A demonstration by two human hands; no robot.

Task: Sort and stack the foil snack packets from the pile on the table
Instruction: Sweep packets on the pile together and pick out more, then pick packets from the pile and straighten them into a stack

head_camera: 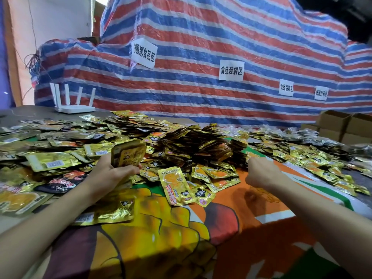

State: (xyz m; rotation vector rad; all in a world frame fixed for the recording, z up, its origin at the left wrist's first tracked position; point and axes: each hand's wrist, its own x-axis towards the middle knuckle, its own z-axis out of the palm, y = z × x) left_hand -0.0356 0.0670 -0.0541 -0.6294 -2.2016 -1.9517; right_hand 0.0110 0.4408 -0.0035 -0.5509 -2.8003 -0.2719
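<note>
- On the table [20,113], centre: pile [197,141] of gold foil packets, spread wide from left to right. The far edge blurs into one mass, and single packets are hard to tell apart there.
- Left hand [112,172] is low, left of centre, with fingers curled round a stack [127,153] of packets. The stack stands on edge just above the pile's near-left side. It hides part of the hand, and the packet count can't be made out.
- Right hand [261,172] is at the pile's near-right edge, back of hand to the camera, fingers bent under. The fingertips are hidden, so can't tell if it pinches a packet or holds nothing.
- Packet [175,184] lies face up at the pile's near edge, between the two hands and partly on other packets. Print too small to read.
- Black packet [64,182], left of the left wrist, is partly buried under gold ones.
- Cloth [221,218] with orange and yellow print covers the near table, cut off by the bottom of the frame.
- Router [74,106], white with antennas up, sits at the far left of the table behind the pile.
- Tarp [201,93], striped red, blue and white, hangs behind the table. What it covers is hidden.
- Labels [231,70] of white paper are stuck on the tarp. The two at the right are small and blurry.
- Boxes [342,125], cardboard, sit at far right, cut off by the frame and partly behind packets.
- Dark shape [358,13] in the top right corner is out of focus and can't be identified.
</note>
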